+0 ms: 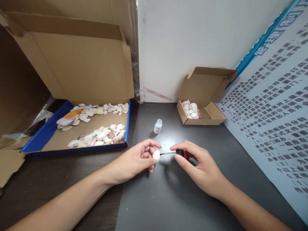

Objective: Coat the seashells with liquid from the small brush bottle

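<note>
Between the thumb and fingers of my left hand (141, 158) is a small white ribbed seashell (156, 156). My right hand (197, 166) pinches the black cap of a brush applicator (179, 152). Its thin stem points left, and the dark tip meets the shell's right edge or comes very close; I cannot tell which. Just beyond my hands, a small clear glass bottle (158, 126) with a white label stands upright and uncapped on the dark grey mat (154, 205).
At left, an open blue-sided cardboard box (79, 148) holds many shells (103, 136) in two groups. Back right, a smaller open brown box (204, 122) has white shells (191, 109) in its left part. A printed sheet (271, 128) leans along the right; a white panel (187, 38) stands behind.
</note>
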